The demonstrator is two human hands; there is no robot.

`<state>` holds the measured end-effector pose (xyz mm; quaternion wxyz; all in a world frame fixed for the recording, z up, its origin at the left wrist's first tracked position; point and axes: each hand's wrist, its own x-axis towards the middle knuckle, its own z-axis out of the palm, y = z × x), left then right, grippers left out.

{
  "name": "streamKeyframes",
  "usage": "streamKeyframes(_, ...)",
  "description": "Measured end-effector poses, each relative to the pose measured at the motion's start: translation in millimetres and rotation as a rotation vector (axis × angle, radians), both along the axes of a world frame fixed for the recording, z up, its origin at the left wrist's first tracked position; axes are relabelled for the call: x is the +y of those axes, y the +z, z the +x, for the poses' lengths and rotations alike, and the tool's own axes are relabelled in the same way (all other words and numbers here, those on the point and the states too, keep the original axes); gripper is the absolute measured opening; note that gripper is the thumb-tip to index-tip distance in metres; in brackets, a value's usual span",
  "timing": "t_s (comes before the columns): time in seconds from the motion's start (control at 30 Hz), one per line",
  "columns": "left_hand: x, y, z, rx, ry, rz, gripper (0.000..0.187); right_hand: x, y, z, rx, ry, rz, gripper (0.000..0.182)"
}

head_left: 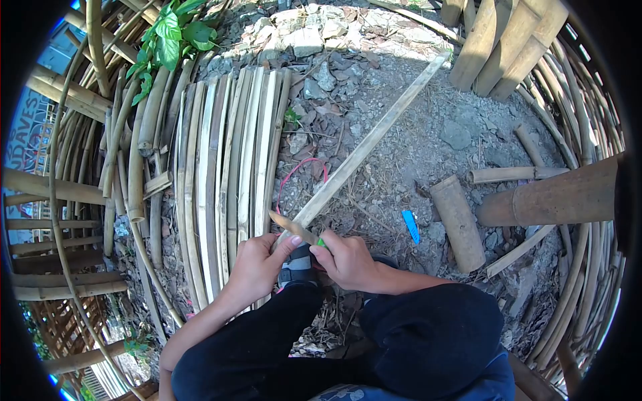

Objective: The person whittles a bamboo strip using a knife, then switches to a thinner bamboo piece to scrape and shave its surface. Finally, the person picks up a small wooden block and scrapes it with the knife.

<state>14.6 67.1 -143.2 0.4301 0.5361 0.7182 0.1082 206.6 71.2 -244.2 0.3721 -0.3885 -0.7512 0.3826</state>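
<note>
Seated on stony ground: left hand (pixel 254 266) closed around the near end of a long pale split-bamboo strip (pixel 364 148), right hand (pixel 346 257) gripping a green-handled knife (pixel 299 230) laid against it. Finished slats (pixel 224 174) stacked left; shaving seemingly barely begun.

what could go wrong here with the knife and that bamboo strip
The left hand holds the bamboo strip right beside the knife that the right hand works, so a slip could cut the thumb. The blade also sits just above the knees and the shoe; a hard push might carry it there. Split bamboo edges may leave splinters in bare hands.
</note>
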Motion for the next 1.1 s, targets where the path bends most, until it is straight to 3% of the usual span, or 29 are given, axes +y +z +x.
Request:
streamKeyframes(0.03,-0.2,0.6,0.3,-0.025,-0.002,0.002,0.050,0.4,-1.4,-0.4,0.112,0.059,-0.116,0.029)
streamKeyframes(0.27,1.0,8.3,4.5,0.006,-0.033,0.035,0.051,-0.2,-3.9,-1.8,0.142,0.080,-0.144,0.028)
streamKeyframes(0.43,-0.2,4.6,2.0,0.043,-0.064,0.046,0.052,-1.6,0.0,-2.3,-0.070,-0.004,0.085,0.026)
streamKeyframes(1.1,-2.2,-3.9,2.3,-0.004,-0.013,0.098,0.053,3.9,4.6,-4.1,-0.178,-0.158,0.357,0.032)
